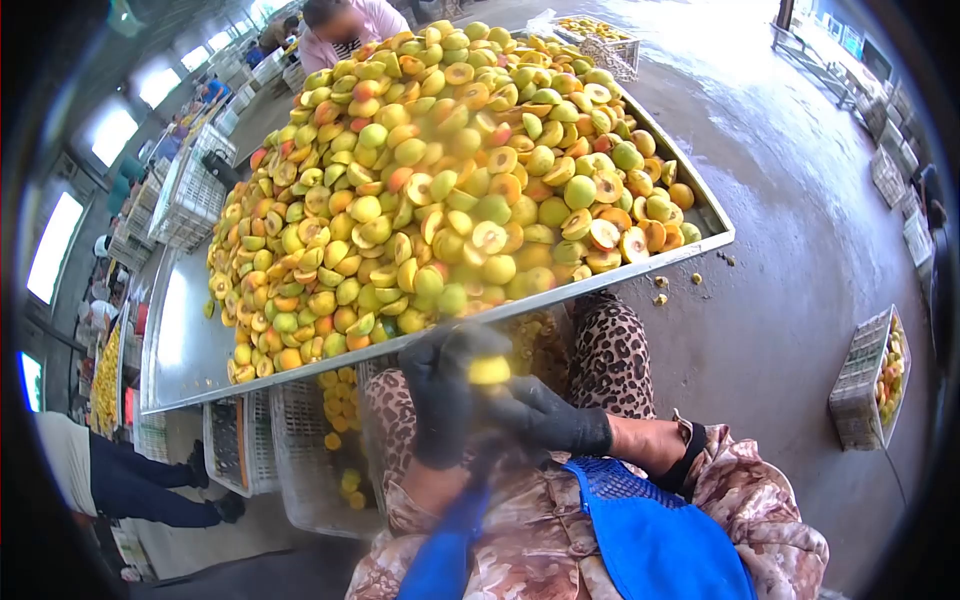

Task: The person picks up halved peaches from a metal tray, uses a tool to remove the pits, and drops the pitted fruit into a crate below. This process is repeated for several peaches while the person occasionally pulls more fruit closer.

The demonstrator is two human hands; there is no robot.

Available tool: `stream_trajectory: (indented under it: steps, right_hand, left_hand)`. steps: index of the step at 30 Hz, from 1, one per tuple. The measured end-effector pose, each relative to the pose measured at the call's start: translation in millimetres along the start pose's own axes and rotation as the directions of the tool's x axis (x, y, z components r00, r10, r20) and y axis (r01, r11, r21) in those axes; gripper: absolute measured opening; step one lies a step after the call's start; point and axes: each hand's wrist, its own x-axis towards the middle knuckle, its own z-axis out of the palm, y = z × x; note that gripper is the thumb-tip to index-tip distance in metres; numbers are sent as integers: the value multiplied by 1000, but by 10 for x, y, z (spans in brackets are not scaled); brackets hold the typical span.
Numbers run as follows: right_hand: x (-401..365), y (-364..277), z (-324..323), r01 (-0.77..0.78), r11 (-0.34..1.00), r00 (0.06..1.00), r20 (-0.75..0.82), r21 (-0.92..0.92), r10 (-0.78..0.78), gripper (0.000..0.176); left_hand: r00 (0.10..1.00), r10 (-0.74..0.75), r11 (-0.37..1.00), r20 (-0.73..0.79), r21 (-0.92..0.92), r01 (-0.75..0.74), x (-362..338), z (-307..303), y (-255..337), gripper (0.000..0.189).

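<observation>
Both hands wear black gloves and meet in front of my lap, below the near edge of a metal table. My left hand (440, 395) is closed around a yellow piece of fruit (489, 371), which looks like a peach. Close beside it, my right hand (555, 415) has its fingers curled in towards the fruit. A blurred patch hides its fingertips, and I cannot make out what they grip. Just beyond both hands, a large heap of halved peaches (440, 200), yellow, green and orange, covers most of the metal table (185, 330).
Under the table stand plastic crates (310, 470), with yellow fruit showing in and beside them. Another crate of fruit (865, 380) sits on the wet floor at right. A person (350, 25) is at the table's far side; another's legs (150, 475) show at lower left.
</observation>
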Motion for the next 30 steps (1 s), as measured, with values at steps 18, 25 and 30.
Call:
stream_trajectory:
  steps: [18, 25, 30]
  right_hand:
    - [-4, -139, -113, -213, 971, 965, 179, 109, 192, 35]
    - [346, 178, -61, 51, 986, 950, 298, 158, -97, 42]
    - [365, 340, -4, 362, 900, 930, 153, -243, -333, 42]
  left_hand:
    - [984, -169, 974, 55, -143, 175, -87, -21, -127, 50]
    - [964, -238, 926, -114, -327, 190, 58, -112, 80, 45]
    - [921, -119, 940, -371, -341, -15, 153, -1370, -275, 44]
